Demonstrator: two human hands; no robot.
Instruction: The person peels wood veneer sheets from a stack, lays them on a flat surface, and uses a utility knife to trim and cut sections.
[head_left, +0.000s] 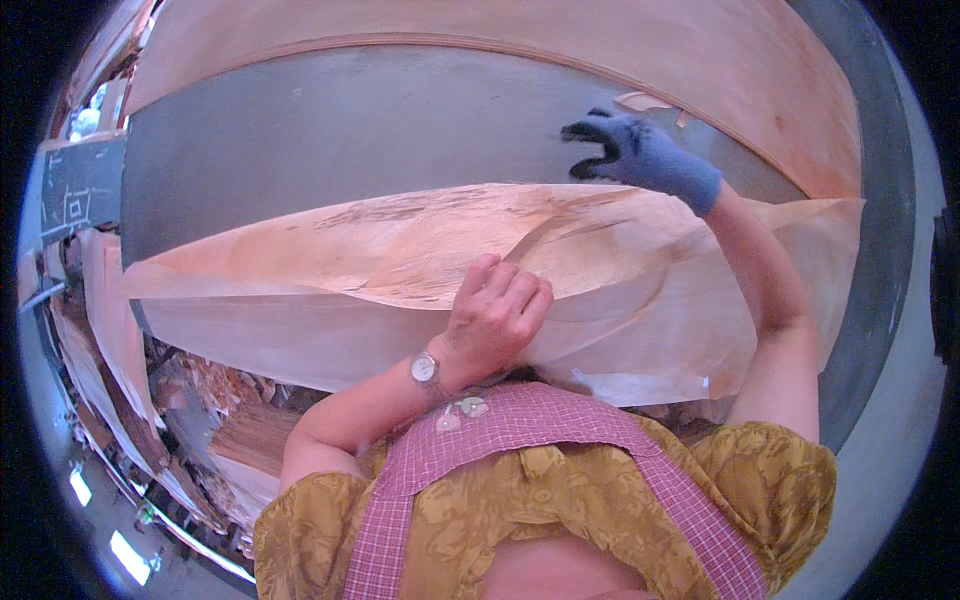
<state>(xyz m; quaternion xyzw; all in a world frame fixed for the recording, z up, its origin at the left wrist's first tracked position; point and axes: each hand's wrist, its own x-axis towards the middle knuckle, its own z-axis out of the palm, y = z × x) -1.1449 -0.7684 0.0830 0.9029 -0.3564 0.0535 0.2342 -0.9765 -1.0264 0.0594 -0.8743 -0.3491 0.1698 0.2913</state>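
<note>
My left hand (500, 305), bare and with a watch on its wrist, is closed at the lifted edge of a thin wood veneer sheet (390, 245), in front of my chest. The sheet is pale orange, rough and split in places, and it bulges and folds around my fingers. A narrow brownish flap stands up just beyond my knuckles. My right hand (640, 155) wears a blue glove with a black palm. It reaches past the sheet's far edge over the grey tabletop (350, 120), fingers apart and pointing left, with nothing visible in them.
Stacked veneer (500, 25) lies along the table's far side. Small veneer scraps (642, 101) rest by its edge, near my glove. Torn veneer pieces (215, 390) and hanging sheets (115, 320) crowd the left. A grey panel with chalk marks (80, 190) stands at the far left.
</note>
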